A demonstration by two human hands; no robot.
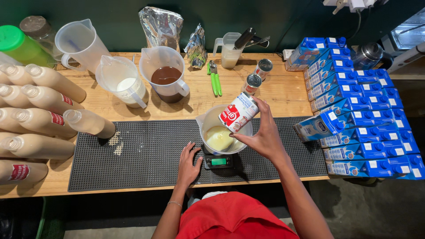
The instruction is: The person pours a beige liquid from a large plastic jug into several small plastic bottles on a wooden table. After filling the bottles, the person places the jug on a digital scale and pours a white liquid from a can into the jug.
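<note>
right hand [262, 138]: grip pinching a red-and-white labelled tin can [238, 112], tilted mouth-down over a white plastic jug [224, 131]; pale cream liquid lies in the jug's bottom

white plastic jug: stands on a small black digital scale with a green display [218, 161], near the front edge of the black ribbed rubber mat [146, 152]

left hand [189, 166]: flat on the mat, fingers spread, holding nothing, fingertips just beside the scale's left edge

wooden bench [283, 90]: carries the mat and all below

behind the jug: two opened tin cans [258, 75], one near the other; a green-handled can opener [214, 79] lying to their left

back row: clear measuring jug with dark brown liquid [164, 77]; clear jug with white liquid [120, 80]; an empty clear jug [79, 42]; two crumpled silver foil bags [161, 26]; a small beaker of pale liquid with a black-handled tool in it [231, 49]

left side: cream-filled plastic squeeze bottles [44, 119] lying stacked on their sides; a green-lidded container [20, 44] behind them

right side: blue-and-white drink cartons [358, 110] laid in overlapping rows, well apart from the scale

front: the person's red garment [232, 217] below the bench edge
</note>
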